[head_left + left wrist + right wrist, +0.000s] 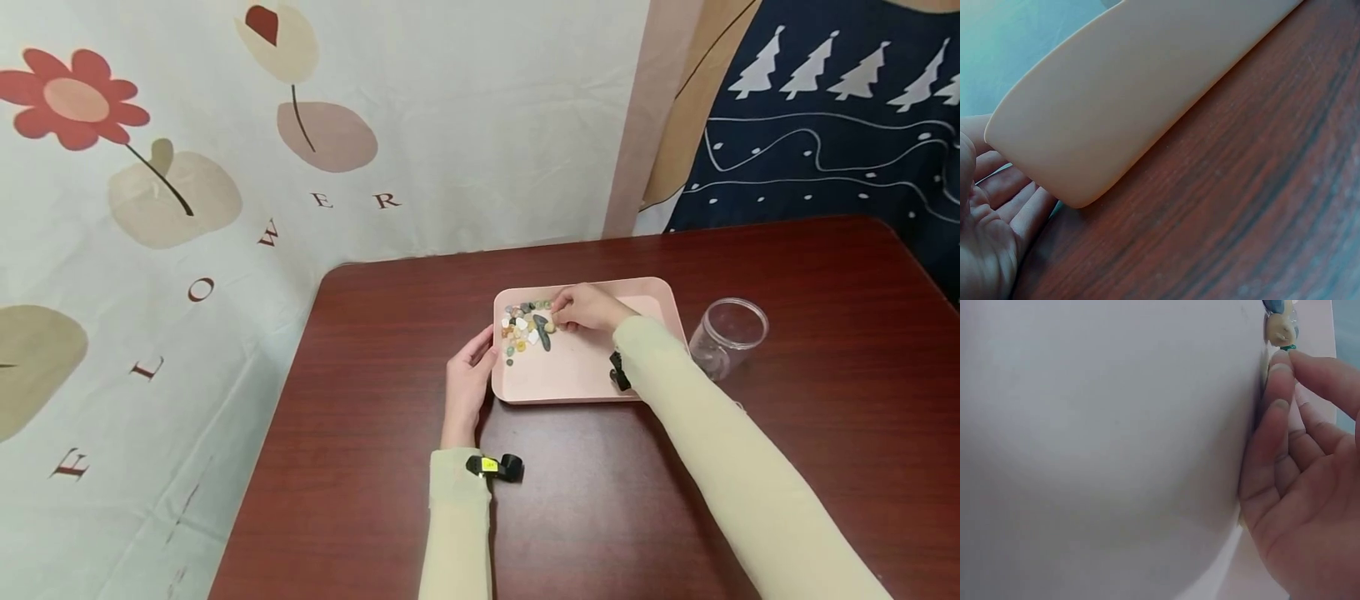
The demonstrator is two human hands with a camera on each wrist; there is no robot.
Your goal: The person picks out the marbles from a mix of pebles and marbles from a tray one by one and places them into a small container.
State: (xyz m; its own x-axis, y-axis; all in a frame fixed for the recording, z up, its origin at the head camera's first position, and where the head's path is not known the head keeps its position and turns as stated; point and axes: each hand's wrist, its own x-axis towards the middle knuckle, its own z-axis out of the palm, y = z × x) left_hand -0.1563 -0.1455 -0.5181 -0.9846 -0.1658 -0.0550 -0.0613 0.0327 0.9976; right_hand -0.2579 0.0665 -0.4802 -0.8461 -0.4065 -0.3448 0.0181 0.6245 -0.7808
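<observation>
Many pebbles [522, 323] beside the right hand [588, 307]

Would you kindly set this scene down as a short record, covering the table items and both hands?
Tray: pink, on a reddish-brown table
Stones: small, mixed colours, clustered toward the tray's left side
Jar: clear, standing right of the tray
Left hand: touching the tray's left edge
Right hand: at the stones, thumb and index fingertips together; whether they pinch one is unclear
</observation>
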